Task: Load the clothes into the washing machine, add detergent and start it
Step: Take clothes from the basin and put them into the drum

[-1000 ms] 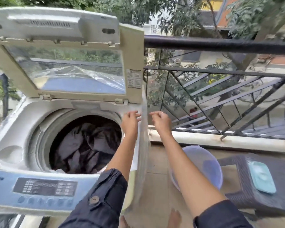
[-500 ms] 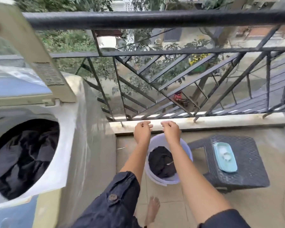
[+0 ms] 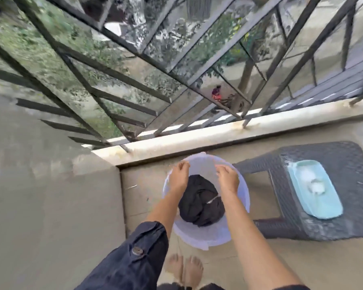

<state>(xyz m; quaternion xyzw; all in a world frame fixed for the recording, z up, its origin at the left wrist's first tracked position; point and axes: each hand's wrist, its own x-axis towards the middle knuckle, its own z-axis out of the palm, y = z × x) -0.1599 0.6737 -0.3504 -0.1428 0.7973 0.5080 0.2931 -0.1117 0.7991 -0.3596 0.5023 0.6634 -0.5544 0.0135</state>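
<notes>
Reached down with left hand [image 3: 179,176] and right hand [image 3: 227,178], fingers loosely curled, empty, over translucent lilac plastic bucket [image 3: 237,233]; dark crumpled garment [image 3: 199,204] at 6 o'clock, presumably next load.

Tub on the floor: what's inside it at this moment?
A bundle of dark clothes lies in the translucent tub. Whatever sits under the bundle is covered; both forearms cross the rim.

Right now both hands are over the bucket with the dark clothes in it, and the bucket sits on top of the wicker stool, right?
Not quite. The head view shows the bucket on the floor, left of the wicker stool, not on it. Both hands, left hand and right hand, are over the dark clothes.
</notes>
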